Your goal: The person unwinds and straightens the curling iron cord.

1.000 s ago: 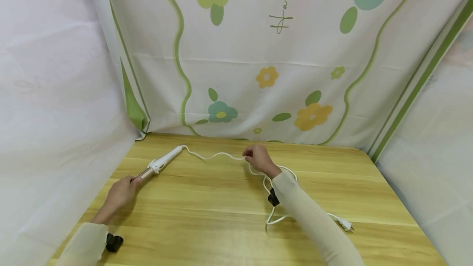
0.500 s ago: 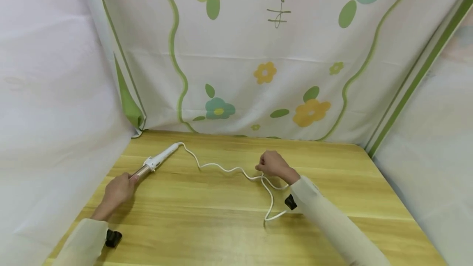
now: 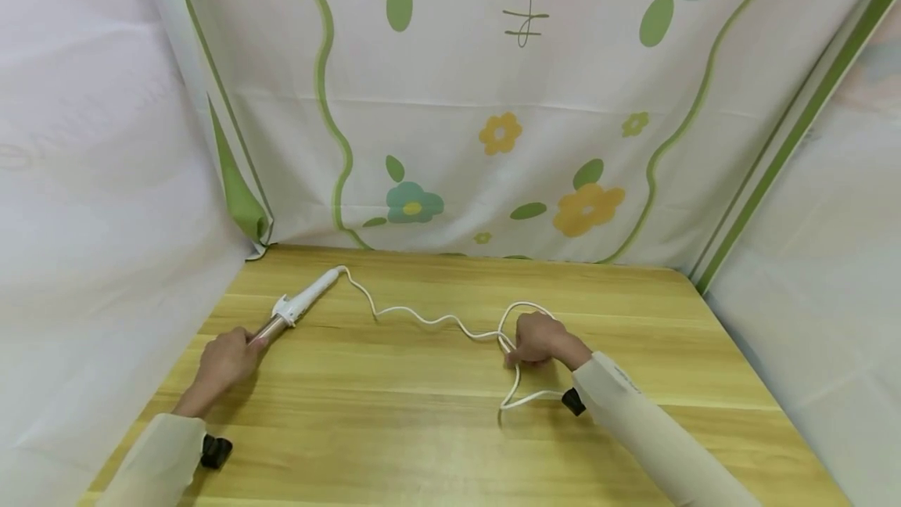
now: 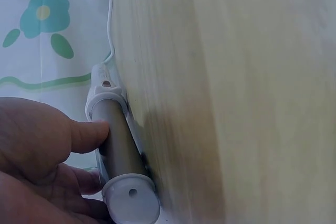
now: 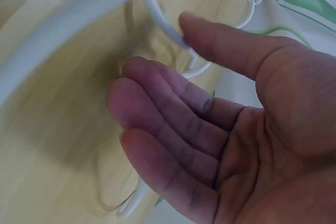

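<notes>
A curling iron (image 3: 304,300) with a white handle and a metallic barrel lies slanted at the table's left. My left hand (image 3: 225,362) grips its barrel near the tip; in the left wrist view the thumb presses on the barrel (image 4: 122,145). From the handle's far end a wavy white power cord (image 3: 436,321) runs right to a loose loop. Beside that loop is my right hand (image 3: 540,337), low over the table. In the right wrist view, its thumb and relaxed fingers (image 5: 173,108) stand apart, with cord (image 5: 163,19) passing by the thumb tip. The plug is hidden.
Wood-grain table (image 3: 394,429) extends under everything. Behind it hangs a white flowered cloth (image 3: 422,84), and pale cloth walls (image 3: 91,217) rise on both sides. Black wrist cameras (image 3: 216,452) sit at both cuffs.
My right hand has let go of the cord near the middle and moved right, then toward me. The cord span left of it has sagged onto the table. My left hand keeps its grip.
</notes>
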### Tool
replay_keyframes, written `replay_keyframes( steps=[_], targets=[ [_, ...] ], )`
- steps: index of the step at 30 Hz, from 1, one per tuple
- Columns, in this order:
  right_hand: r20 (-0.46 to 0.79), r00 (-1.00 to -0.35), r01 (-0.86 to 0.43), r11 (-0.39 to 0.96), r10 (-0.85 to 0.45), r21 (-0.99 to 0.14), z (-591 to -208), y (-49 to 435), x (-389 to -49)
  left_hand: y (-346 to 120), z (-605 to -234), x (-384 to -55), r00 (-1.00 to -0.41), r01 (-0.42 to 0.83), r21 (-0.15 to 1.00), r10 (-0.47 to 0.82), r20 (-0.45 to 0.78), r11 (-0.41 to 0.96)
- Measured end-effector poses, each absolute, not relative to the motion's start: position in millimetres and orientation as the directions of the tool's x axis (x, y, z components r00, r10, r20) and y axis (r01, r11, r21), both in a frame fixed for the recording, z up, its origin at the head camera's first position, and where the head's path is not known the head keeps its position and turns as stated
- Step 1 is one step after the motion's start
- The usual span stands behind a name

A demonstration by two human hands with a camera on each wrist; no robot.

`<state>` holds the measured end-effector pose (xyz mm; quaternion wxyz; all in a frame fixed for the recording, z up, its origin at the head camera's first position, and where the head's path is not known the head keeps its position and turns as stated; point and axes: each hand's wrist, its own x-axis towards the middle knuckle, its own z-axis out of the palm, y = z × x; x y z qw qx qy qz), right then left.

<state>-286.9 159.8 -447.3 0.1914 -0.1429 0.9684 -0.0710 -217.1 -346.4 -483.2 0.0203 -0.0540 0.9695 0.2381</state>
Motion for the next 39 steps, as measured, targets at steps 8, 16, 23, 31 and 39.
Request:
replay_keyframes(
  steps=[8, 16, 23, 31, 39],
  targets=[
    [-0.300, -0.888, -0.300, 0.933, -0.349, -0.197, -445, 176, -282, -349, -488, -219, -0.994, -0.110, 0.466, -0.085, -0.076, 0.878],
    [-0.283, -0.907, -0.252, 0.940, -0.312, -0.228, -445, 204, -286, -349, -490, -221, -0.992, -0.118, 0.466, -0.088, -0.086, 0.877],
    [-0.268, -0.931, -0.181, 0.950, -0.249, -0.255, -445, 240, -290, -347, -487, -222, -0.993, -0.115, 0.463, -0.086, -0.084, 0.879],
    [-0.289, -0.944, -0.069, 0.954, -0.157, -0.292, -449, 295, -299, -349, -485, -223, -0.991, -0.124, 0.460, -0.088, -0.099, 0.879],
    [-0.314, -0.944, 0.007, 0.947, -0.099, -0.320, -450, 343, -303, -350, -482, -224, -0.991, -0.126, 0.462, -0.090, -0.099, 0.878]
  ],
)
